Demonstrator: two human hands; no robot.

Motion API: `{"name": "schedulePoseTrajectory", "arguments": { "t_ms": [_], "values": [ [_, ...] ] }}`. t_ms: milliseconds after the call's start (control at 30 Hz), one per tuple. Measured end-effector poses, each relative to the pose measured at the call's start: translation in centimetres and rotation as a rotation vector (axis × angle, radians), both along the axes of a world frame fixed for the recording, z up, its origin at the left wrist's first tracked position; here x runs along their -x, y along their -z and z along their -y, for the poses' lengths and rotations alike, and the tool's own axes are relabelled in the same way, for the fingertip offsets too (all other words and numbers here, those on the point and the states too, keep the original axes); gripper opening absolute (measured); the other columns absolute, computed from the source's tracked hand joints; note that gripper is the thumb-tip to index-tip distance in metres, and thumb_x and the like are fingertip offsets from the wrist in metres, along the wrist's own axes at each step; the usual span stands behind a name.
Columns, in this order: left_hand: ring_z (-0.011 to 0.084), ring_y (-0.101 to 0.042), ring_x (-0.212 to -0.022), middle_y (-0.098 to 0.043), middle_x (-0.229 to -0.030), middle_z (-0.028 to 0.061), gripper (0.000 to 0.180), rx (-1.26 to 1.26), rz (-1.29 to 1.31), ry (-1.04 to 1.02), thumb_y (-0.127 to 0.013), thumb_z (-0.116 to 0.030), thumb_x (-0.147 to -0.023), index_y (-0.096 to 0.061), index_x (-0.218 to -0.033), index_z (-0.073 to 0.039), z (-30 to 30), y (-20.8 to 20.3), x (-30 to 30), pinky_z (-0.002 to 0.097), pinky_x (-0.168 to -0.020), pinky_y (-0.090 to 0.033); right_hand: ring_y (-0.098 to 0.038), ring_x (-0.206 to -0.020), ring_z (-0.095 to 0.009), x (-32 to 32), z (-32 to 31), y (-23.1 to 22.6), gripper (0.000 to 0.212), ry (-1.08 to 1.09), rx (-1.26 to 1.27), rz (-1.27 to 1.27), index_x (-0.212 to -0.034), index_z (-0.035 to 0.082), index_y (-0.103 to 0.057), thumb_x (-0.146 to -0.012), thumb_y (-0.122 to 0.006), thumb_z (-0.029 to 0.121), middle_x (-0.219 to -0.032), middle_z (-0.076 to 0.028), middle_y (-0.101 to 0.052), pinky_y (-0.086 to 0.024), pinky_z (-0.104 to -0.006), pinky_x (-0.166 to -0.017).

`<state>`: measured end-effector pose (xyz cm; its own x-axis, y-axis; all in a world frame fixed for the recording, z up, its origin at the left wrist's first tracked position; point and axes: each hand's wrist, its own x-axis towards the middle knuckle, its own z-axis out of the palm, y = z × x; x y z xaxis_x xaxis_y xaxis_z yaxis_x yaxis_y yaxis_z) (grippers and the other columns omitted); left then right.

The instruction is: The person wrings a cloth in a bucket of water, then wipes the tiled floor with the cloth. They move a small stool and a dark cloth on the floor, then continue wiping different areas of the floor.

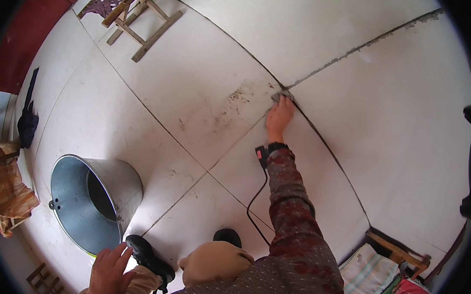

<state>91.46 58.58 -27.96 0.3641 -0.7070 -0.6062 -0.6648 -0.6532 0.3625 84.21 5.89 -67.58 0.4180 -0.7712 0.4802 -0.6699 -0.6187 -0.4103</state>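
My right hand (pixel 280 119) reaches forward over the pale tiled floor (pixel 333 134), its fingers closed on a small grey rag (pixel 277 97). The rag is pressed to the floor near a corner where dark tile joints meet. Brown dirt smears (pixel 235 99) mark the tile just left of it. At the lower left, my left hand (pixel 110 274) is held by my knee, holding nothing, with its fingers stretched out and partly apart. Close beyond that hand stands a grey metal bucket (pixel 132 181); its inside is dark towards the bottom.
A wooden folding stool (pixel 159 34) with purple webbing stands at the far left. A cloth-covered seat (pixel 371 268) is at the near right. Another folding stool (pixel 9 192) is at the left edge. From my right wrist a black cable (pixel 250 204) runs back. My black shoe (pixel 150 260) is beside the bucket.
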Motion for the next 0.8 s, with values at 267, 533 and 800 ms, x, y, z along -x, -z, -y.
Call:
{"name": "schedulePoseTrajectory", "arguments": {
  "t_ms": [267,533,800],
  "values": [
    [0.0374,-0.054,-0.099,-0.053,-0.125,0.0181,0.066,0.041,0.033,0.032,-0.078,-0.010,-0.061,-0.052,-0.122,-0.002,1.1,-0.1,-0.4,0.0449,-0.086,-0.044,-0.053,-0.108,-0.036,-7.9,3.1,-1.5,0.030,-0.306,-0.135,0.089,-0.108,0.003,-0.063,-0.079,-0.061,0.007,-0.115,-0.017,-0.060,-0.042,-0.0431,-0.094],
    [0.0340,-0.053,-0.100,-0.052,-0.126,0.0152,0.064,0.052,0.056,0.125,-0.076,-0.012,-0.066,-0.050,-0.123,-0.002,2.4,-0.3,-0.6,0.0425,-0.089,-0.043,-0.055,-0.110,-0.031,-8.2,-6.3,-1.1,0.032,-0.944,-0.207,0.158,-0.104,0.009,-0.065,-0.075,-0.057,-0.001,-0.114,-0.011,-0.062,-0.043,-0.0416,-0.096],
    [0.0353,-0.054,-0.104,-0.052,-0.127,0.0158,0.064,0.163,0.060,0.226,-0.077,-0.011,-0.065,-0.051,-0.124,-0.003,4.7,-1.4,0.7,0.0441,-0.093,-0.042,-0.056,-0.110,-0.028,-3.2,-23.3,-3.0,0.030,-1.072,-0.639,0.401,-0.106,0.005,-0.063,-0.079,-0.055,-0.006,-0.114,-0.011,-0.061,-0.043,-0.0355,-0.097]
  ]
}}
